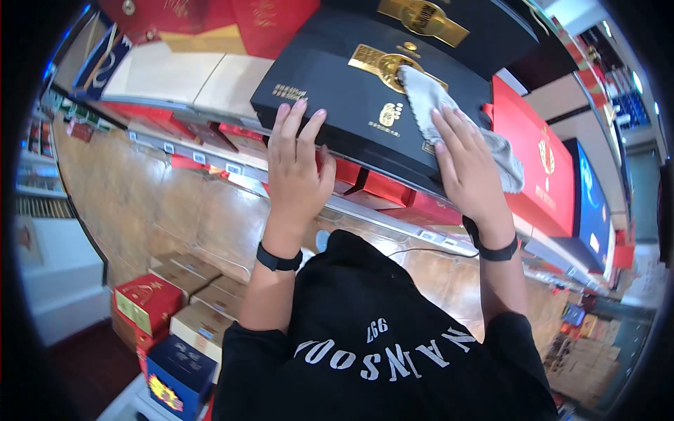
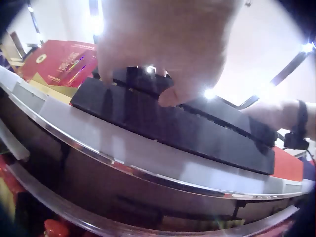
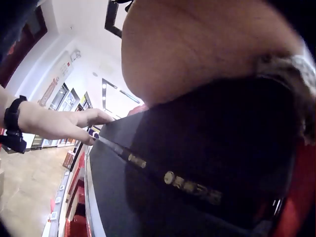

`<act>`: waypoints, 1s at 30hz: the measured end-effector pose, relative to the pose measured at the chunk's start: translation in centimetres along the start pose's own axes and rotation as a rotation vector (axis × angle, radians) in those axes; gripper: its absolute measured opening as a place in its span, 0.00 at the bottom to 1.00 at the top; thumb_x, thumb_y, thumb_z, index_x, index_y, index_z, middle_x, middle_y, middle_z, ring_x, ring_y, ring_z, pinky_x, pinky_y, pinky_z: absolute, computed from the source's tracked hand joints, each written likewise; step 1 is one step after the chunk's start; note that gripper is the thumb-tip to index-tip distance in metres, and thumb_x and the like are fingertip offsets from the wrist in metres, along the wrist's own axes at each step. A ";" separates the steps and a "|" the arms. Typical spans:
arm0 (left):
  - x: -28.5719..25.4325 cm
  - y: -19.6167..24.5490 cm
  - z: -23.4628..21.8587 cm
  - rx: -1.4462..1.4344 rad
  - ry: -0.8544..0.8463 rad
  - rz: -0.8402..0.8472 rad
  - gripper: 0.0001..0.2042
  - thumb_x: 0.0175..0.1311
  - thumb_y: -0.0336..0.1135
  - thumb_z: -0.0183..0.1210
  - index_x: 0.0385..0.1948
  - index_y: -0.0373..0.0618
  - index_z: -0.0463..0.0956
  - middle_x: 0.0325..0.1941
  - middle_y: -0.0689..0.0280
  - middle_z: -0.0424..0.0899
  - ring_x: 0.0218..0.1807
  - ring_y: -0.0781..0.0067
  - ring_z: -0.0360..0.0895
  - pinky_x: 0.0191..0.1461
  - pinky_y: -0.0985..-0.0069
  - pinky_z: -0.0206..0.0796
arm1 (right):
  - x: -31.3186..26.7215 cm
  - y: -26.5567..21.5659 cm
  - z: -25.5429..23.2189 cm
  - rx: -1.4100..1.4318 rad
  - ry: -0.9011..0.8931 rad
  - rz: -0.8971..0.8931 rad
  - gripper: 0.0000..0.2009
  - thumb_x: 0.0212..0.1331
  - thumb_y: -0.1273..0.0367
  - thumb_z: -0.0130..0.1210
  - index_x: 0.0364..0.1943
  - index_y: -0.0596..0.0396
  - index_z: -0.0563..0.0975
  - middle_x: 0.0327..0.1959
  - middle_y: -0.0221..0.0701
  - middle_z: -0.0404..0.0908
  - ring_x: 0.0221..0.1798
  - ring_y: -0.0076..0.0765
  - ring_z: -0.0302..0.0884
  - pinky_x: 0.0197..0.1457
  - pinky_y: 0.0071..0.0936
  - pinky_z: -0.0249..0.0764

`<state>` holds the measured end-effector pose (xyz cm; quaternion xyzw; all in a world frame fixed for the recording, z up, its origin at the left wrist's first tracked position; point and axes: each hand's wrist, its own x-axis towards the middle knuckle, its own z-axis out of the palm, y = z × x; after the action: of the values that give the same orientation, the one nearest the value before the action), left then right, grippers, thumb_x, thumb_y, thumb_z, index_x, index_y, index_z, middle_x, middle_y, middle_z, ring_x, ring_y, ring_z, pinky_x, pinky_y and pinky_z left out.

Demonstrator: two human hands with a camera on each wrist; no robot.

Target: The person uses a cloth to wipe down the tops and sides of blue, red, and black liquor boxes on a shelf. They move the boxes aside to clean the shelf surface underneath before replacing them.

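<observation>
A large black gift box with gold lettering and a gold emblem lies on the shelf in the head view. My left hand rests at its front edge, fingertips on the lid and thumb lower at the front side. In the left wrist view the thumb sits by the seam under the lid. Over the right part of the lid, my right hand presses a grey cloth flat with fairly straight fingers. The cloth's other end hangs out beside the palm. In the right wrist view the box's front shows gold lettering.
Another black box stands behind. A red box and a blue box adjoin on the right, white boxes on the left. Below runs a shelf edge with price tags. Stacked cartons stand on the floor, lower left.
</observation>
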<state>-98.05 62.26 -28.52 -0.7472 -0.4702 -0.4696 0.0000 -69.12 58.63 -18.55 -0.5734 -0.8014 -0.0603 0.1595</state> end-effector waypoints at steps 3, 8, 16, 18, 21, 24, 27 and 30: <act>0.0 0.2 -0.1 0.021 -0.006 0.002 0.34 0.63 0.21 0.64 0.75 0.46 0.72 0.83 0.52 0.68 0.87 0.35 0.59 0.87 0.45 0.56 | 0.0 -0.8 0.0 0.000 0.020 -0.013 0.23 0.81 0.64 0.53 0.75 0.53 0.78 0.80 0.46 0.76 0.82 0.58 0.70 0.86 0.51 0.63; 0.3 0.2 -1.0 0.029 -0.061 0.021 0.35 0.63 0.19 0.62 0.76 0.46 0.71 0.83 0.53 0.67 0.87 0.36 0.59 0.88 0.44 0.55 | -3.2 -2.4 -1.5 0.106 0.016 0.028 0.21 0.78 0.67 0.57 0.72 0.51 0.81 0.78 0.39 0.79 0.81 0.52 0.73 0.85 0.49 0.66; 1.2 1.3 -2.5 0.021 -0.134 -0.024 0.32 0.66 0.20 0.61 0.76 0.45 0.73 0.84 0.53 0.69 0.87 0.39 0.61 0.87 0.46 0.55 | -12.5 1.1 -3.6 0.390 0.060 0.454 0.19 0.85 0.67 0.49 0.70 0.57 0.80 0.74 0.48 0.81 0.78 0.53 0.77 0.80 0.44 0.70; 1.6 1.8 -3.3 0.052 -0.183 -0.029 0.32 0.67 0.22 0.62 0.76 0.46 0.73 0.84 0.53 0.69 0.87 0.40 0.61 0.87 0.47 0.56 | -14.6 1.9 -3.4 0.551 0.116 0.733 0.20 0.89 0.63 0.44 0.69 0.60 0.80 0.71 0.49 0.83 0.75 0.46 0.79 0.76 0.39 0.72; 2.0 2.0 -4.1 0.104 -0.242 -0.028 0.31 0.69 0.26 0.63 0.76 0.46 0.74 0.84 0.53 0.70 0.87 0.45 0.61 0.86 0.48 0.57 | -15.2 1.6 -2.8 0.633 0.399 0.796 0.24 0.92 0.58 0.39 0.69 0.63 0.78 0.63 0.40 0.84 0.66 0.33 0.79 0.73 0.32 0.71; 2.2 2.5 -4.5 0.106 -0.272 -0.055 0.30 0.69 0.26 0.64 0.76 0.47 0.75 0.85 0.54 0.70 0.85 0.43 0.67 0.86 0.48 0.57 | -13.9 -0.7 -3.9 0.790 0.447 0.910 0.22 0.91 0.59 0.44 0.68 0.63 0.79 0.60 0.36 0.84 0.63 0.29 0.77 0.71 0.30 0.71; 1.6 2.5 -8.0 -0.077 -0.427 0.186 0.30 0.69 0.27 0.65 0.75 0.48 0.76 0.83 0.54 0.72 0.81 0.40 0.73 0.85 0.47 0.59 | -13.1 -3.7 -5.2 0.773 0.030 0.592 0.14 0.81 0.67 0.59 0.64 0.54 0.82 0.57 0.37 0.88 0.54 0.38 0.87 0.60 0.34 0.81; 1.4 8.8 -10.3 -0.574 -0.594 0.023 0.28 0.68 0.30 0.66 0.72 0.44 0.79 0.77 0.49 0.79 0.78 0.40 0.76 0.79 0.51 0.68 | -10.2 -6.4 -6.8 0.913 -0.371 0.136 0.16 0.64 0.73 0.69 0.55 0.48 0.88 0.48 0.36 0.89 0.46 0.50 0.89 0.54 0.40 0.84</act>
<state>-98.90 53.79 -17.84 -0.8251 -0.2913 -0.3456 -0.3389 -70.85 45.45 -14.92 -0.4971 -0.7214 0.4106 0.2526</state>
